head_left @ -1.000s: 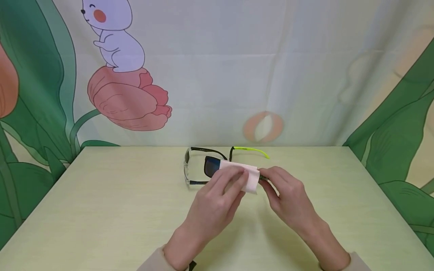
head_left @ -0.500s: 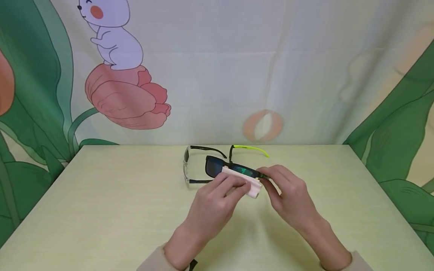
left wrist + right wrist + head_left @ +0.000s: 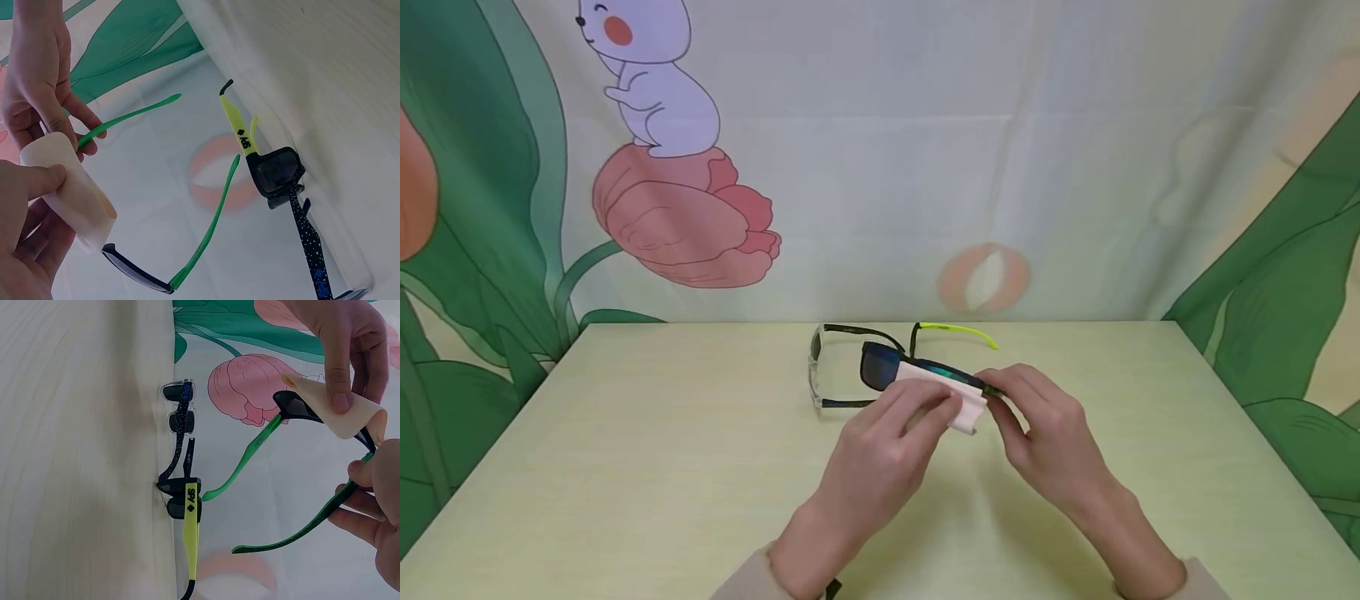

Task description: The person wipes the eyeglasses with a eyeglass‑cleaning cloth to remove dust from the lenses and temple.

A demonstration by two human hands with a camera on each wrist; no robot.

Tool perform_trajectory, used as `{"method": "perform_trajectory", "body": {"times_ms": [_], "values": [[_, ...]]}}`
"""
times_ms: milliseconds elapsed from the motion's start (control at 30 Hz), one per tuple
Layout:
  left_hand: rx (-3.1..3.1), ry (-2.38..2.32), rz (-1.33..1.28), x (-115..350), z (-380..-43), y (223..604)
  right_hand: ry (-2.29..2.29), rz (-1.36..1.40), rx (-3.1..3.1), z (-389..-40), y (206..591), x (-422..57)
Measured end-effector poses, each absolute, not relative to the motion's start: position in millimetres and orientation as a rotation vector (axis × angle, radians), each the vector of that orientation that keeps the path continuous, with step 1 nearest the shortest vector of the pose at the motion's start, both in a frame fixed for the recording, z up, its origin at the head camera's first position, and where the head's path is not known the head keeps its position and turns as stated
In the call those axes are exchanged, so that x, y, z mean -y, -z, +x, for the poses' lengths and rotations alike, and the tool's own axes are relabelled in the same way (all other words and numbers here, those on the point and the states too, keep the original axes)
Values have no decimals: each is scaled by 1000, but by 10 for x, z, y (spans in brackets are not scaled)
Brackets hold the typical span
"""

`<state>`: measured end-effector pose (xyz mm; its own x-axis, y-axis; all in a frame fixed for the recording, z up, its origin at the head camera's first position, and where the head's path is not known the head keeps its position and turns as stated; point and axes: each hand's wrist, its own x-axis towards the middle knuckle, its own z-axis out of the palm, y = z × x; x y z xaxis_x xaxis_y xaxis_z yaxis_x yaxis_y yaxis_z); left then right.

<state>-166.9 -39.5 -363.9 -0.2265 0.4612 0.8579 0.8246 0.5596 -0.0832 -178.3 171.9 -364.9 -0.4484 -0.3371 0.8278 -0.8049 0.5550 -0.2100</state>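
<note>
Sunglasses with a black frame, blue-green lenses and green temples are held above the table. My right hand grips them by one temple near the hinge, plainly seen in the right wrist view, where the green temple extends past the fingers. A pale pink cloth is pinched between the thumb and fingers of my left hand. In the head view the cloth lies over the lower part of the lens nearer my right hand, leaving the other lens mostly bare. In the left wrist view, the folded cloth hides much of the frame.
Behind the hands, sunglasses with a clear frame and dark temples lie on the table. Beside them is a pair with a yellow temple, marked "SPY" in the wrist views. A printed curtain hangs along the table's far edge.
The cloth slides down off the lens nearer my right hand, then partly back up over it. The held sunglasses shift slightly right. Both hands keep their hold.
</note>
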Motion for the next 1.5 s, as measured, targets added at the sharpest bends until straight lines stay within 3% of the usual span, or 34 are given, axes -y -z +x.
{"method": "perform_trajectory", "body": {"times_ms": [1500], "values": [[2035, 576, -958, 592, -1721, 3535, -820, 903, 1989, -1822, 3550, -1799]]}}
